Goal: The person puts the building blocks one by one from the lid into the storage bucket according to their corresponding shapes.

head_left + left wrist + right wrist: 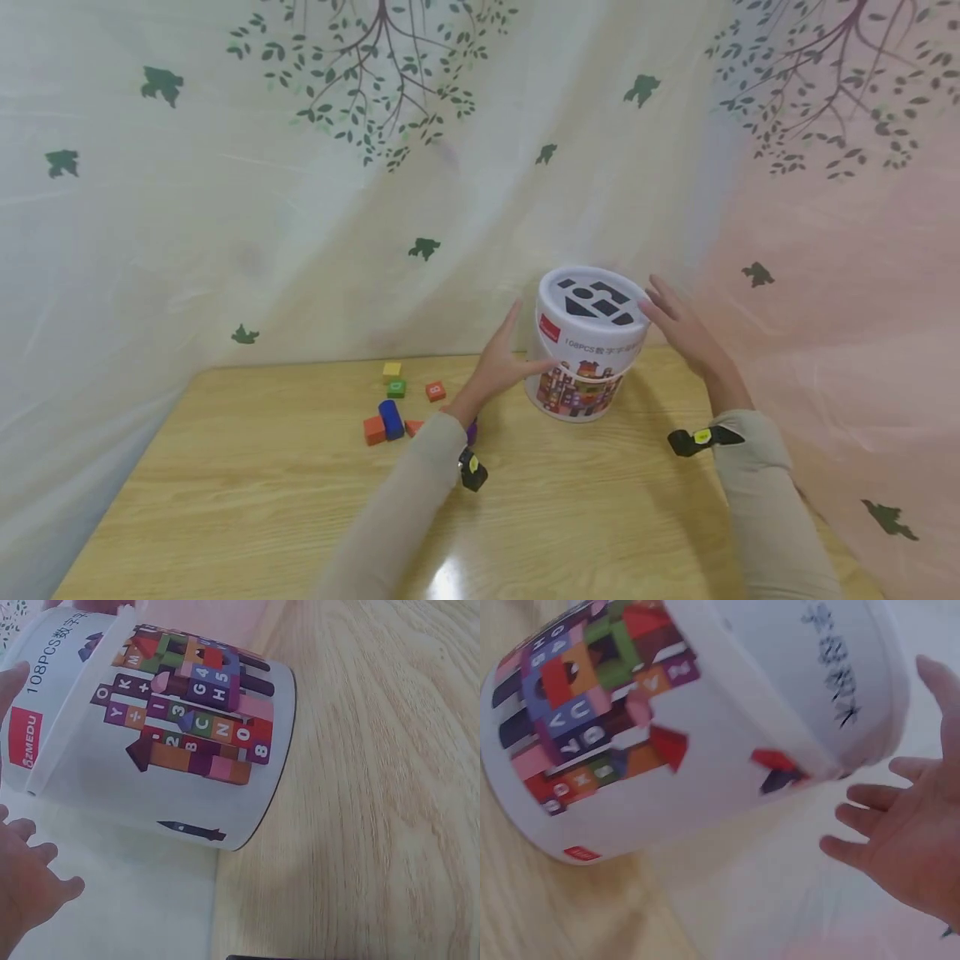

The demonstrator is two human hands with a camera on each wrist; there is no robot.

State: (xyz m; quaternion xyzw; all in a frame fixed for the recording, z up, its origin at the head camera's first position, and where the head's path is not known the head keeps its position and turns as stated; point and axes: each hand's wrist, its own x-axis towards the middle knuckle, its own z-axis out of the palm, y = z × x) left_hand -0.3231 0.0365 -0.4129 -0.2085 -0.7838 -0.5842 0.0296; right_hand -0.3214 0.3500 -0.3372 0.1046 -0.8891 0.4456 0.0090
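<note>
A white cylindrical bucket (pixel 577 402) stands upright near the back of the table. Its lid (pixel 553 292) has dark shaped cut-outs, and letter and number blocks are printed on its side (pixel 187 720). My left hand (pixel 501 364) is at the bucket's left side, fingers extended and thumb across its front; whether it touches cannot be told. On the other side, my right hand (pixel 684 333) is raised beside the lid's rim with fingers spread. The right wrist view shows that hand (pixel 907 840) with nothing in its palm. A white carrying handle (pixel 79 697) crosses the bucket's wall.
Left of the bucket lie small blocks: a yellow one (pixel 392 371), a green one (pixel 396 389), a red one marked 8 (pixel 435 391), a blue cylinder (pixel 391 420) and an orange cube (pixel 374 431). A purple block (pixel 472 432) is partly behind my left wrist. A patterned curtain (pixel 337 275) hangs behind.
</note>
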